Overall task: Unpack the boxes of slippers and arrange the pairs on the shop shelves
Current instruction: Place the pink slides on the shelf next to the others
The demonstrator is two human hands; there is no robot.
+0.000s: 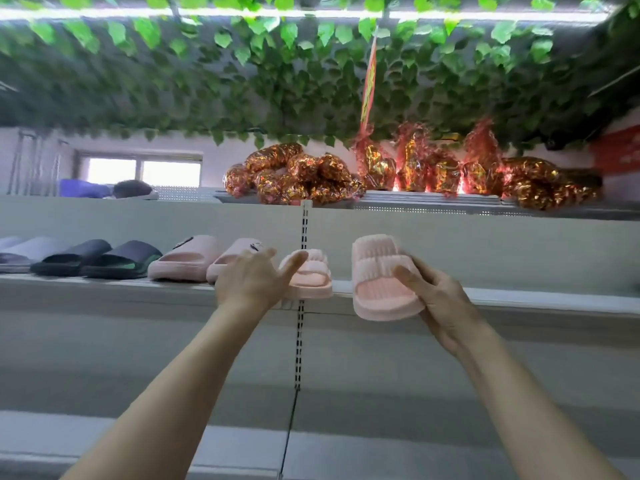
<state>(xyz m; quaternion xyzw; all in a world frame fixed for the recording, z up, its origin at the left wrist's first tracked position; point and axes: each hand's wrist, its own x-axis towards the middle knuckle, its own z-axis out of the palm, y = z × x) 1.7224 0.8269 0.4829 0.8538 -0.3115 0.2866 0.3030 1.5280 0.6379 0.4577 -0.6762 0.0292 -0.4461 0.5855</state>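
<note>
On the pale metal shop shelf (104, 284), running left to right, stand a grey moulded slipper pair (20, 254), a black moulded slipper pair (100, 259) and a plain pink slipper pair with a small dark badge (194, 258), then one ribbed pale-pink foam slipper (311, 277) set down at the slotted upright. The left hand (256, 278) is released, fingers spread, thumb at or just beside that ribbed slipper's strap; whether it touches I cannot tell. To the right, the right hand (440, 292) grasps the matching ribbed pale-pink slipper (381, 278) by its side, holding it just in front of the shelf edge, not yet resting on it. From here the risks look modest: the slipper already on the shelf overhangs the front edge a little, so a nudge from the left hand could tip it off, and the held one, tilted as it is, may land askew or well apart from its mate. Above, the top shelf (433, 199) carries red-and-gold foil bundles (398, 174) under hanging green leaves (311, 64). No boxes show here, so nothing can be said of their contents.
</note>
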